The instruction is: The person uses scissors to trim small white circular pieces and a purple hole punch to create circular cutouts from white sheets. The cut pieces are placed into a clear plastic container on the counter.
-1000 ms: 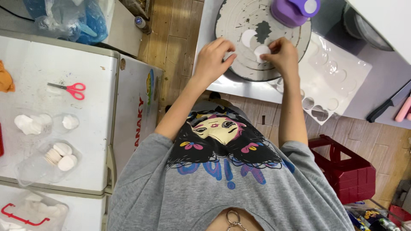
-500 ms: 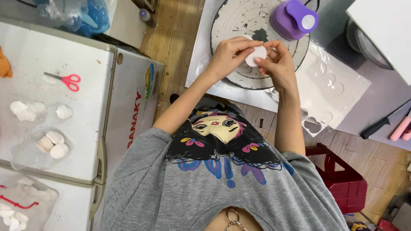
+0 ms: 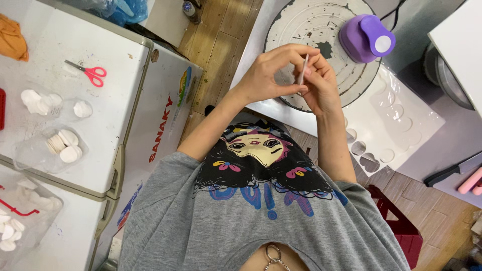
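Note:
My left hand [image 3: 268, 75] and my right hand [image 3: 321, 88] meet above the near edge of a round grey turntable [image 3: 321, 22]. Between their fingertips they hold a thin white disc [image 3: 303, 69], seen edge-on and upright. A purple punch [image 3: 366, 36] stands on the turntable's right side. A clear plastic sheet with round holes [image 3: 401, 118] lies just to the right of my right hand.
A white chest freezer [image 3: 115, 115] on the left carries pink scissors [image 3: 93, 74], an orange cloth [image 3: 12, 42] and clear trays of white discs [image 3: 60, 145]. A red crate [image 3: 399, 223] sits on the wooden floor. A black-handled knife [image 3: 444, 174] lies at the right.
Both hands have lifted the white disc off the turntable and drawn it nearer to me. The disc has turned from flat-on to edge-on between the fingertips.

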